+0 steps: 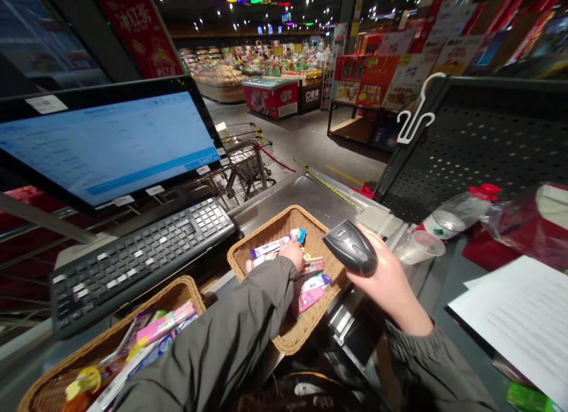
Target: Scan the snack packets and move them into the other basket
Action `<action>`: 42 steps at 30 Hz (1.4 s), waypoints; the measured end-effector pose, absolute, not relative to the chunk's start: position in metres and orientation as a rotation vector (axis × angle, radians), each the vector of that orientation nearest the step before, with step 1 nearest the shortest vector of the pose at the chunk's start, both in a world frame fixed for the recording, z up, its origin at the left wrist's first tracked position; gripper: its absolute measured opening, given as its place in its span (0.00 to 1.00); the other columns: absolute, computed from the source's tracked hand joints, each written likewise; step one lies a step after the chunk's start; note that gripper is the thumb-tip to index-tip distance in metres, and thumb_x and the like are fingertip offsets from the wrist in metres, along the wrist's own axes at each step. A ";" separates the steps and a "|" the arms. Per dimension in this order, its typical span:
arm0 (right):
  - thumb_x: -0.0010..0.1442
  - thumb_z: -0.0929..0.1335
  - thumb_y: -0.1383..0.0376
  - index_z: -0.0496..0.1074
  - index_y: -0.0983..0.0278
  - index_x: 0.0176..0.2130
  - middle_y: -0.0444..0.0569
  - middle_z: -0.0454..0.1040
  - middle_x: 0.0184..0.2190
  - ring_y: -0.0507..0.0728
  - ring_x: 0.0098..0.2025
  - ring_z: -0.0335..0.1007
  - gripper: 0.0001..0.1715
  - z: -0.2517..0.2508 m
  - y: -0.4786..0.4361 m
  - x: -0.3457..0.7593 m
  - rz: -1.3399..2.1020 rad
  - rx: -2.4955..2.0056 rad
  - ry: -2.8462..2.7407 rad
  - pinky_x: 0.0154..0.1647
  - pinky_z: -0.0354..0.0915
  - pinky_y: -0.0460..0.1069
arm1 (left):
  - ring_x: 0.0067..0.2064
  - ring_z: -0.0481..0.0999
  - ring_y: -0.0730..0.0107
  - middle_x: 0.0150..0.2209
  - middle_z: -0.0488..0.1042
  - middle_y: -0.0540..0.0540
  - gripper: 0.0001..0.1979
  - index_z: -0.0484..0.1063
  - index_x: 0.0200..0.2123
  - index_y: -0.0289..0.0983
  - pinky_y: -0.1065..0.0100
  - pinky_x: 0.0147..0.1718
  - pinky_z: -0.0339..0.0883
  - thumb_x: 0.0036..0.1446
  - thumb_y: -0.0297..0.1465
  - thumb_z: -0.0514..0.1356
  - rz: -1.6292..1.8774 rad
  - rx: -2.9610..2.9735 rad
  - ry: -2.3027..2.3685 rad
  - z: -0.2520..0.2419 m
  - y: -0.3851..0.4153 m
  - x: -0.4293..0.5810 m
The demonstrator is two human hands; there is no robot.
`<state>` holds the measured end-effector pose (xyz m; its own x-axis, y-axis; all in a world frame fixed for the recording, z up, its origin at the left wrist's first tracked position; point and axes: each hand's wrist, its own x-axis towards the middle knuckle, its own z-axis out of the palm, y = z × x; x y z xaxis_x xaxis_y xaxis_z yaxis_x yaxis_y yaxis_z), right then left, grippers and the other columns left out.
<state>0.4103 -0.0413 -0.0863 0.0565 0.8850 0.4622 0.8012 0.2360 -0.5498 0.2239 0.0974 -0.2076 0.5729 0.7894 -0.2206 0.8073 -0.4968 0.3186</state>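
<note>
My right hand is closed around a dark grey barcode scanner, held just right of a wicker basket on the checkout counter. My left hand reaches into that basket among several small colourful packets; its fingers are mostly hidden behind the wrist and sleeve, so what they touch or hold does not show. A white and blue packet lies just beyond the hand.
A second wicker basket with packets sits near left. A keyboard and a lit screen stand on the left. A plastic cup, bottle, papers and black perforated panel are on the right. Shopping trolleys stand beyond.
</note>
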 end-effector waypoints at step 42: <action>0.54 0.65 0.67 0.67 0.63 0.56 0.59 0.68 0.58 0.71 0.67 0.52 0.29 -0.029 -0.090 0.223 0.126 -0.901 -2.366 0.64 0.48 0.76 | 0.70 0.50 0.48 0.65 0.64 0.46 0.15 0.73 0.25 0.38 0.28 0.60 0.41 0.62 0.34 0.53 0.939 2.233 2.106 -0.003 -0.056 -0.102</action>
